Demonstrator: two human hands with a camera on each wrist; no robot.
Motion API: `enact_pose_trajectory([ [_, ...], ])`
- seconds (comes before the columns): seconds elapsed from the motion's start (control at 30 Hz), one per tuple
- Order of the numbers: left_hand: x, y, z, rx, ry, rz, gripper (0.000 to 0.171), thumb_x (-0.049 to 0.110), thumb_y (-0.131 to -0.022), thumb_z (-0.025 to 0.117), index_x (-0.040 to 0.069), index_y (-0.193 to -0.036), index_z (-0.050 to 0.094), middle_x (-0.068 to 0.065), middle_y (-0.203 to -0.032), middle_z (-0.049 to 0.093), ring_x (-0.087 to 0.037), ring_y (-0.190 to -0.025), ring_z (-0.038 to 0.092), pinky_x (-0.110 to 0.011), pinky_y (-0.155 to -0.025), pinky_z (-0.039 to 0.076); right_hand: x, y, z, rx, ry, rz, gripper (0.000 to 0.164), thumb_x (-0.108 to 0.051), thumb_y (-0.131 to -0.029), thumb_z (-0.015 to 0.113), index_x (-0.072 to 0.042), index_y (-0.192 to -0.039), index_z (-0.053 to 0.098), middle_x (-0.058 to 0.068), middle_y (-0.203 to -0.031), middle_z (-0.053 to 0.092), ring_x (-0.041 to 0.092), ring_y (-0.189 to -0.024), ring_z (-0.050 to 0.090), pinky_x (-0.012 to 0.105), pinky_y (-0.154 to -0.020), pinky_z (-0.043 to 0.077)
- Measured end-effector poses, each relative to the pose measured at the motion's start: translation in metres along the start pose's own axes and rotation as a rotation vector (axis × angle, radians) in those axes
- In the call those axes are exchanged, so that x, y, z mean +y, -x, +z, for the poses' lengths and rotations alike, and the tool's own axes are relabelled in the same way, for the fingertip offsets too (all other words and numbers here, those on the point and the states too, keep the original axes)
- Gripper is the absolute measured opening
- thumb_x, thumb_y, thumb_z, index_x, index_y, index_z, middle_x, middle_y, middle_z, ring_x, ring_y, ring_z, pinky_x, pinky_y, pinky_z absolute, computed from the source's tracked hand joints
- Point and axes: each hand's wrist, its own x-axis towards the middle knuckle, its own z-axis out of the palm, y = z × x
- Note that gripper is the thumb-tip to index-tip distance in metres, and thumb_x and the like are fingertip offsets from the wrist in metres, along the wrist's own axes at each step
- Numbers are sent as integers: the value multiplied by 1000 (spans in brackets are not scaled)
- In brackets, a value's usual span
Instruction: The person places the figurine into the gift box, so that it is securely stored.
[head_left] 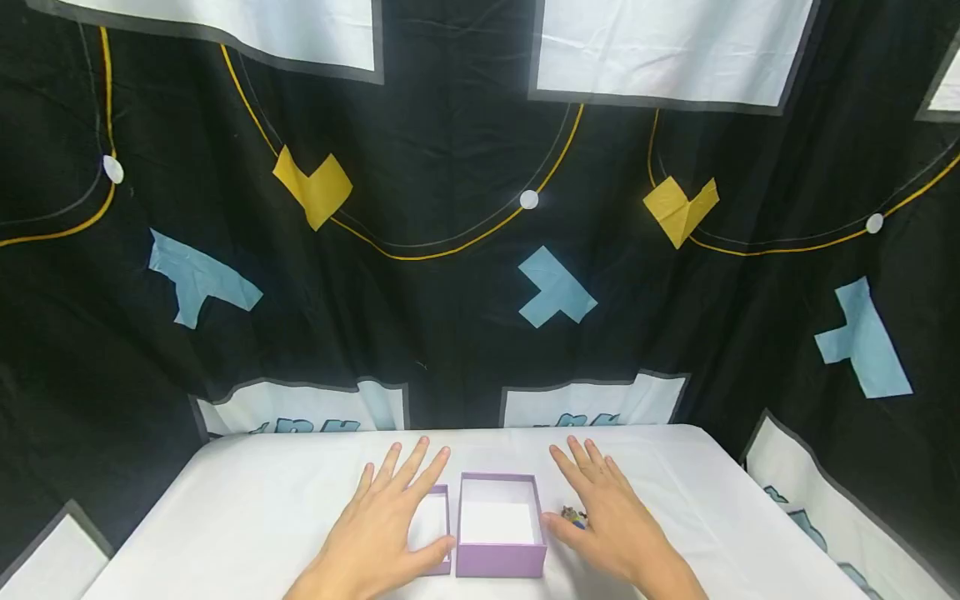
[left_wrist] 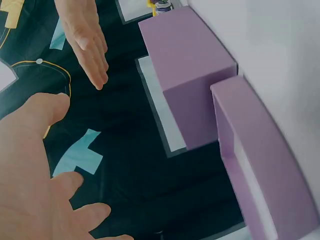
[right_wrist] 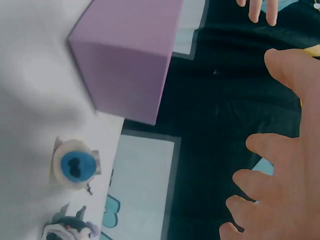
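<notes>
An open-topped purple box (head_left: 501,560) with a white inside stands on the table between both hands. To its left is a shallower purple tray-like piece, probably the lid (left_wrist: 275,165), partly hidden in the head view behind my left hand (head_left: 382,521). That hand hovers with fingers spread and thumb out, holding nothing. On the other side, my right hand (head_left: 607,521) also has straight, parted fingers and nothing in them. Near its thumb lie small trinkets, one a round white piece with a blue centre (right_wrist: 78,166), another a little dark-and-white figure (right_wrist: 70,229).
A white-covered table (head_left: 255,508) carries everything. Behind it hangs a black curtain (head_left: 450,333) with white panels, blue and yellow shapes and yellow lines. The table's far edge runs close to the curtain.
</notes>
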Motion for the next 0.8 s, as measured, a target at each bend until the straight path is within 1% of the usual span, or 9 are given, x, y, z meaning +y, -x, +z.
enact_pose_trajectory([
  [0.07, 1, 0, 4, -20, 77, -16, 94, 61, -78, 69, 30, -155, 26, -4, -158, 28, -41, -141, 29, -68, -108, 28, 4, 0, 2, 12, -35, 5, 80, -64, -88, 56, -22, -153, 34, 6, -158, 25, 31, -146, 20, 55, -117, 21],
  [0.17, 1, 2, 11, -40, 188, -35, 96, 57, -78, 72, 32, -156, 22, -4, -158, 29, -41, -138, 33, -65, -103, 39, 11, 0, 5, 17, -88, 15, 77, -58, -89, 60, -20, -152, 36, 6, -158, 27, 32, -145, 22, 55, -116, 26],
  [0.3, 1, 4, 23, -57, 319, -36, 100, 53, -79, 74, 36, -156, 12, -2, -159, 25, -31, -140, 33, -59, -99, 47, 21, -1, 8, -7, -148, 56, 77, -61, -89, 58, -22, -152, 36, 3, -157, 28, 29, -144, 25, 56, -113, 31],
  [0.4, 1, 6, 32, -75, 425, -41, 103, 51, -80, 75, 36, -156, 7, -1, -160, 22, -24, -141, 32, -53, -105, 43, 27, -1, 10, -28, -201, 98, 77, -64, -88, 57, -23, -151, 37, 3, -157, 31, 28, -143, 29, 57, -111, 33],
  [0.47, 2, 6, 37, -82, 481, -50, 105, 49, -80, 76, 35, -156, 6, -1, -159, 22, -23, -140, 32, -51, -108, 40, 32, -2, 14, -37, -219, 120, 77, -65, -88, 56, -24, -151, 38, 3, -156, 33, 27, -141, 32, 57, -111, 33],
  [0.57, 2, 6, 45, -102, 550, -66, 105, 48, -80, 76, 31, -157, 6, -3, -157, 28, -27, -135, 41, -50, -106, 42, 39, -1, 21, -52, -226, 140, 77, -62, -87, 60, -23, -150, 40, 3, -154, 36, 27, -139, 36, 55, -112, 34],
  [0.63, 2, 7, 48, -124, 592, -68, 104, 47, -81, 76, 25, -158, 8, -8, -155, 32, -31, -131, 47, -50, -103, 45, 43, -1, 25, -61, -227, 147, 76, -57, -86, 65, -21, -149, 41, 5, -152, 39, 27, -138, 39, 53, -111, 35],
  [0.7, 3, 7, 49, -148, 642, -60, 102, 45, -83, 75, 16, -157, 12, -14, -153, 35, -35, -125, 52, -49, -100, 48, 46, 0, 29, -69, -237, 146, 75, -49, -85, 70, -19, -147, 44, 7, -150, 42, 26, -136, 41, 51, -111, 36],
  [0.8, 4, 7, 49, -189, 694, -63, 95, 42, -85, 74, 3, -154, 22, -21, -149, 39, -39, -119, 56, -47, -97, 50, 50, 1, 34, -89, -242, 139, 73, -40, -83, 75, -17, -145, 46, 7, -147, 46, 25, -134, 44, 48, -111, 38],
])
